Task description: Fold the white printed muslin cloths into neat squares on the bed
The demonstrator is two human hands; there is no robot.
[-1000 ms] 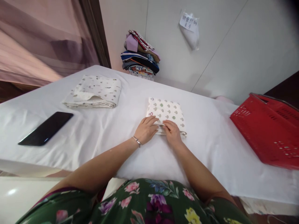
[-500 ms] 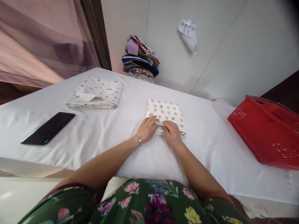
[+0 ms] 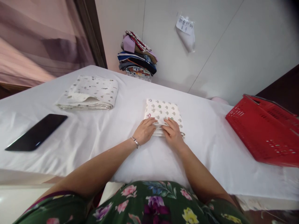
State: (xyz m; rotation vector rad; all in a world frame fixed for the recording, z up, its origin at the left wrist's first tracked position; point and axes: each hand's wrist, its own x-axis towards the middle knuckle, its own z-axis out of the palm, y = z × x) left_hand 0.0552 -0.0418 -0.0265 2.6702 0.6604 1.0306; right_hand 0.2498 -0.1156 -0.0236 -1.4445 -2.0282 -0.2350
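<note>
A folded white cloth (image 3: 163, 109) with grey, green and red mushroom prints lies flat on the white-covered table. My left hand (image 3: 144, 130) is closed on its near left edge, fingers over the top and thumb at the fold. Along the same edge, to the right, my right hand (image 3: 172, 132) grips the upper layers between fingers and thumb. Loose lower layers show between the two hands. Farther left lies another folded white cloth (image 3: 93, 90) with small dark prints, one flap lifted slightly.
A black phone (image 3: 37, 132) lies at the left on the white tablecloth (image 3: 205, 130). At the right stands a red plastic basket (image 3: 263, 133). Beyond the far edge is a stack of folded fabrics (image 3: 137, 56) against the wall, which carries a paper note (image 3: 185, 26).
My right fingers have spread a little farther over the top of the mushroom-print cloth. My left hand keeps its place at the edge. The whole view has shifted slightly.
</note>
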